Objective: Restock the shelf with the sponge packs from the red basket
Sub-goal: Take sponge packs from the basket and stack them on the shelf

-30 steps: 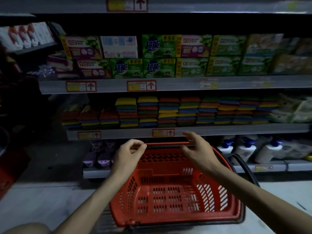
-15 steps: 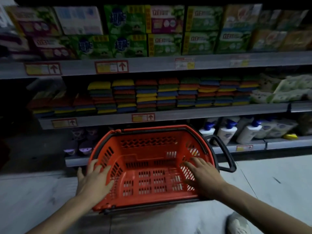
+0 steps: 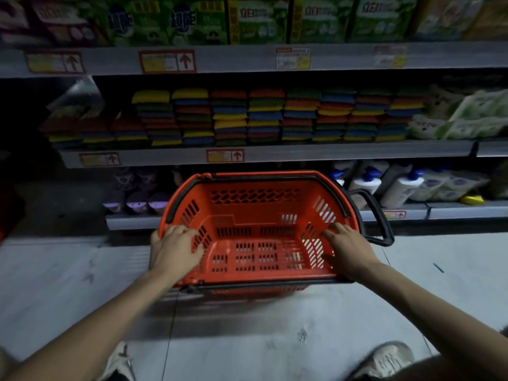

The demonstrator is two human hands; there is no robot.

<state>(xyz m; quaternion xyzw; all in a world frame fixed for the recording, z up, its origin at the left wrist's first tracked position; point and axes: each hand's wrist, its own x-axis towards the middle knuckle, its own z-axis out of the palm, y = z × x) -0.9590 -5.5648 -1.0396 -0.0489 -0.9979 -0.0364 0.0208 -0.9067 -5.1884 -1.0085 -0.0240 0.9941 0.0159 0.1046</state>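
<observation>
Red basket [image 3: 255, 196] sits low, in front of the bottom shelf; whether it rests on the floor [image 3: 247, 339] I cannot tell. It holds no packs. Sponge packs [image 3: 264, 116] are stacked along the middle shelf [image 3: 302, 152]. Left hand [image 3: 176, 251] grips the left rim, fingers curled inside. Right hand [image 3: 350, 253] lies spread on the right wall. Restock looks finished. To move the basket, curl the right fingers too, lift it level, and mind the black handle [image 3: 382, 215] hanging out on the right

Both our bare arms reach forward and down. Our left hand [image 3: 176, 251] curls its fingers over the rim of the red basket [image 3: 255, 196]; our right hand [image 3: 350, 255] lays nearly straight fingers on the opposite wall.
</observation>
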